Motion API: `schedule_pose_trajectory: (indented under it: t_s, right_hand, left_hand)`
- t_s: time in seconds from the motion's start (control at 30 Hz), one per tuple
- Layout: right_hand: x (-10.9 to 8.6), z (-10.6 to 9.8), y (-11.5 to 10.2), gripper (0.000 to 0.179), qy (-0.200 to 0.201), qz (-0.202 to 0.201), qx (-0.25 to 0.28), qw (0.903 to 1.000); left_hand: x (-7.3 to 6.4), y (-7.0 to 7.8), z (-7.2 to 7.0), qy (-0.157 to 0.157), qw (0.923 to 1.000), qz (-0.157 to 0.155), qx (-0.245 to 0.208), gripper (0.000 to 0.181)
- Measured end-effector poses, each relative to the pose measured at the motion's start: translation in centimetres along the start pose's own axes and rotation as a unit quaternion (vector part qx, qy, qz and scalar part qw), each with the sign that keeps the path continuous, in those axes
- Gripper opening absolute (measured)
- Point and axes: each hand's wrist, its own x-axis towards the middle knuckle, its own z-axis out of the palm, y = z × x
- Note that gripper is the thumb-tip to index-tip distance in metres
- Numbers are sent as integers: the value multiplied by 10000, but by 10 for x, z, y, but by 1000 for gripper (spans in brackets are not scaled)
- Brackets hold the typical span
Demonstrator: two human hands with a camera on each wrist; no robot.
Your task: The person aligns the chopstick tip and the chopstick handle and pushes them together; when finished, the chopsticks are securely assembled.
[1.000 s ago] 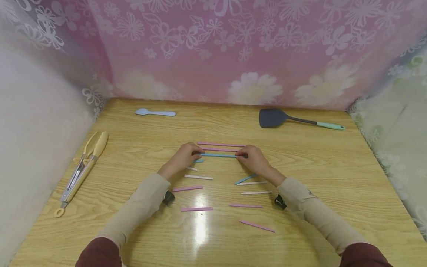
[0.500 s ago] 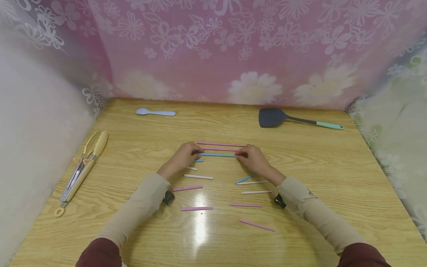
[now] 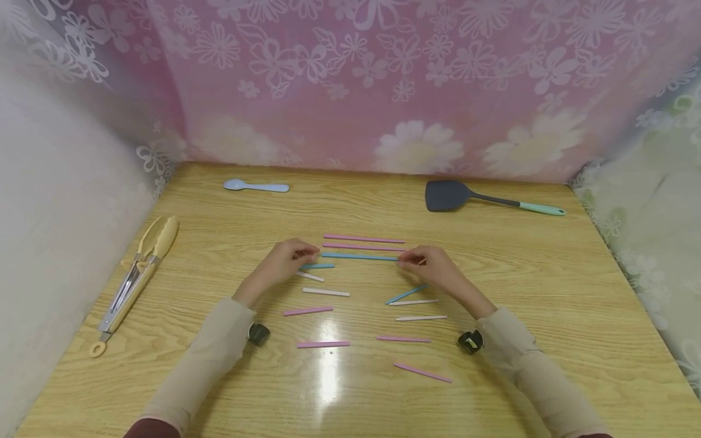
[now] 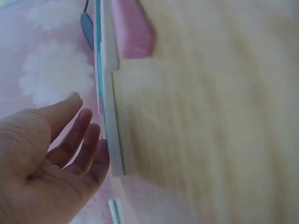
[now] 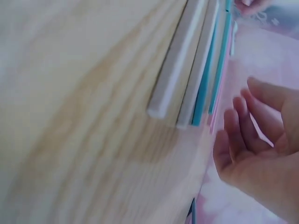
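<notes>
A long thin blue stick lies level on the table below two long pink sticks. My left hand is just off its left end, fingers loosely bent and thumb apart from them; in the left wrist view that hand holds nothing. At the right end, the fingertips of my right hand are right by the stick. The right wrist view shows this hand with relaxed fingers and a gap to the thumb. A short blue stick is beneath my left hand, another below my right.
Short white sticks and short pink sticks lie in two columns nearer the front. Yellow-tipped tongs rest at the left, a pale blue spoon at the back left, and a dark spatula at the back right.
Both hands have let go of the long blue stick and drawn apart, the left hand leftward and the right hand rightward. The stick stays in place, its ends now uncovered.
</notes>
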Motion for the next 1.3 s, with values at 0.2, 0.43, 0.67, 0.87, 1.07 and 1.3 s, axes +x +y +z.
schedule_pose_trajectory:
  t_s: [0.2,0.43,0.67,0.87,1.07,1.3]
  right_hand:
    - [-10,-5,7,20,-598,-42,102,9981]
    - [-19,-4,10,17,-1009,-109,380,9941]
    - [-21,-4,11,16,-1204,-158,264,9922]
    - [-20,-5,12,12,-1222,-259,35,9922]
    - [-19,-3,14,8,-1242,-319,-91,9917]
    - [-19,-3,16,7,-1148,-524,-60,9920]
  left_hand:
    - [-4,-4,0,-208,9992,-241,-255,24]
    - [-1,-9,3,-449,9984,-131,-306,23]
    - [0,-9,5,-638,9978,40,-186,24]
    - [0,-9,6,-642,9979,57,-38,22]
    - [0,-10,6,-601,9982,41,21,21]
    - [0,-8,7,-607,9981,133,50,19]
